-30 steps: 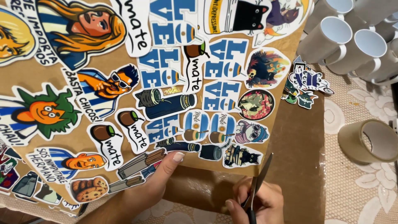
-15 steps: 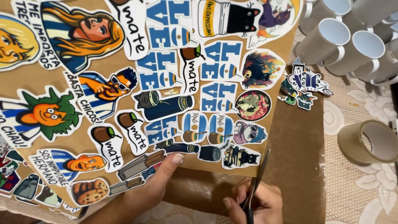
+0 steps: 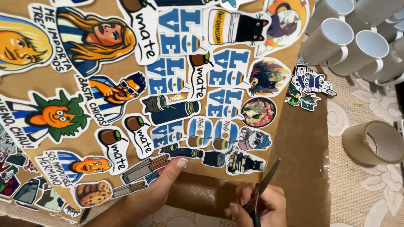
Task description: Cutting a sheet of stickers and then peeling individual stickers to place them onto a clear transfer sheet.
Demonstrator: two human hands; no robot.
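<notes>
Lace tablecloth (image 3: 362, 189) under glossy sticker-covered cardboard (image 3: 50, 80)

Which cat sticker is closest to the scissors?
The black cat sitting on a pile of books, at the sheet's bottom edge, just left of the scissors in the right hand. The other cats sit higher up.

Scene is lit evenly and warmly from above. Soft shadows are cast near the hands. Mild glare is seen on the glossy stickers (image 3: 176, 96). Focus is held sharp throughout.
</notes>
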